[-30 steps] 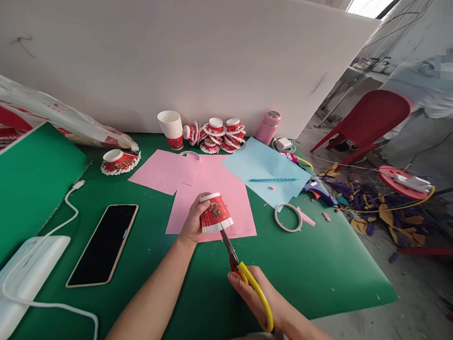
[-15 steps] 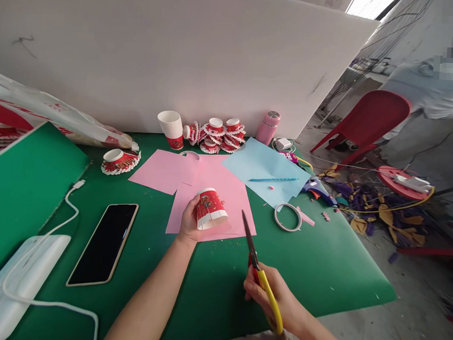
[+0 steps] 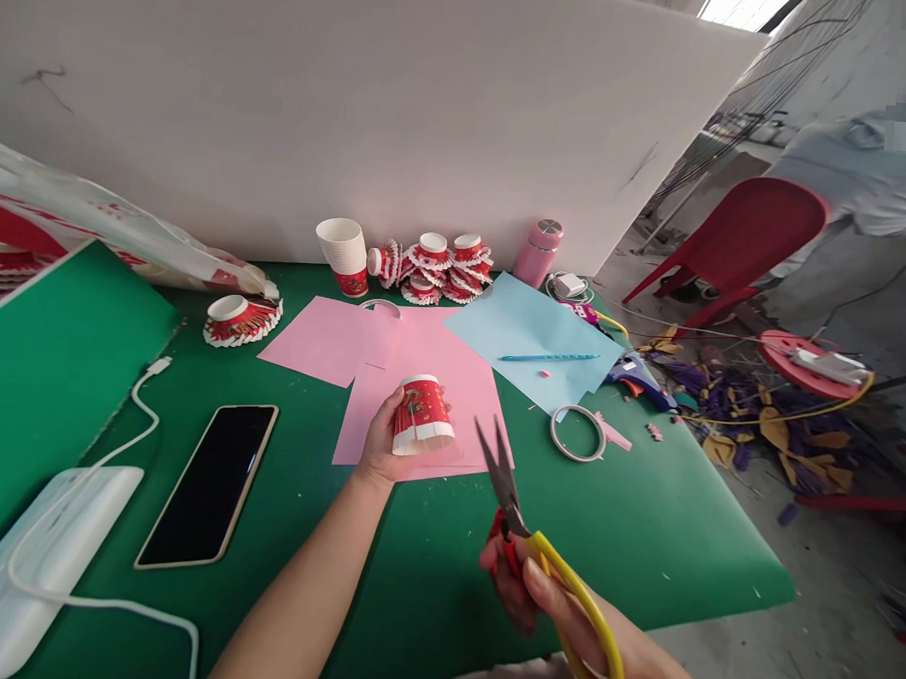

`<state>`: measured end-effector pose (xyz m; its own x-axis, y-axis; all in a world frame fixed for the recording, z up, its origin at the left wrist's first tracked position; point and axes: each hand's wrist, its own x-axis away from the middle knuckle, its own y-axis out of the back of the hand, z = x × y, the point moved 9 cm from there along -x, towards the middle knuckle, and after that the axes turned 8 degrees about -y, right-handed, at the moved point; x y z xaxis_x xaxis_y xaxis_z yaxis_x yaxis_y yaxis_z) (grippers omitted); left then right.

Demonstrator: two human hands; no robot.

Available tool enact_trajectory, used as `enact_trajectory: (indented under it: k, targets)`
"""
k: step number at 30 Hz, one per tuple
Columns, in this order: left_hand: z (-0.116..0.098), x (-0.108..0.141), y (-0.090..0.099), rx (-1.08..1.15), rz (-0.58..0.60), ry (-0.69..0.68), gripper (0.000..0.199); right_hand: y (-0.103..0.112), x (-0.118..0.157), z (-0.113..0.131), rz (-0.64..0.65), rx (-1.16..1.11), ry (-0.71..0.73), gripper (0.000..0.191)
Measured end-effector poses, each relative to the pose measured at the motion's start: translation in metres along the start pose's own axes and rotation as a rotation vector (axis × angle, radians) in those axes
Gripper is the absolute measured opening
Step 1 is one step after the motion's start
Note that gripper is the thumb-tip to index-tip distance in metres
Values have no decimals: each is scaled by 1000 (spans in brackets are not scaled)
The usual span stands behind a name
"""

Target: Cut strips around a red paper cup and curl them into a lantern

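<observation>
A red patterned paper cup [image 3: 424,414] with a white band is gripped in my left hand [image 3: 380,441], its mouth tilted down toward me. Slits run up its side. My right hand [image 3: 539,589] is closed around the yellow and red handles of a pair of scissors [image 3: 507,497]. Their blades stand apart and point up and away, to the right of the cup without touching it. Pink paper sheets [image 3: 453,350] lie beneath and behind the cup. A roll of tape [image 3: 577,433] rests on the green table, right of the blades.
Fringed cut cups [image 3: 426,278], a stack of paper cups [image 3: 342,255] and a pink flask [image 3: 539,253] stand along the back board. A blue sheet [image 3: 521,322] carries a pen [image 3: 549,358]. A phone [image 3: 210,484] lies left. Beyond the table are a red chair [image 3: 743,232] and a person.
The scissors' blades have opened from closed, and the handles have spread in my right hand. My left hand has turned the cup slightly.
</observation>
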<state>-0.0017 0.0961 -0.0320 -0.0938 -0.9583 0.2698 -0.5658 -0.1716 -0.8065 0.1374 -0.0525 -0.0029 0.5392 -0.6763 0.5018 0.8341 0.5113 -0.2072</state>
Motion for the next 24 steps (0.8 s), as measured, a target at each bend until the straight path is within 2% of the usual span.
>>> enact_trajectory:
  k: [3,7,14,24]
  targets:
    - [0,0,1,-24,23,-8,31,-9,4,-7,80,-21,-166,68]
    - [-2,0,4,-52,30,-43,33,-12,4,-19,62,-54,-319,71]
    - [-2,1,2,-102,52,-61,32,-20,-17,-28,80,-211,-282,69]
    - [-2,4,-8,-146,99,-66,30,-26,-29,-15,44,-217,-279,70]
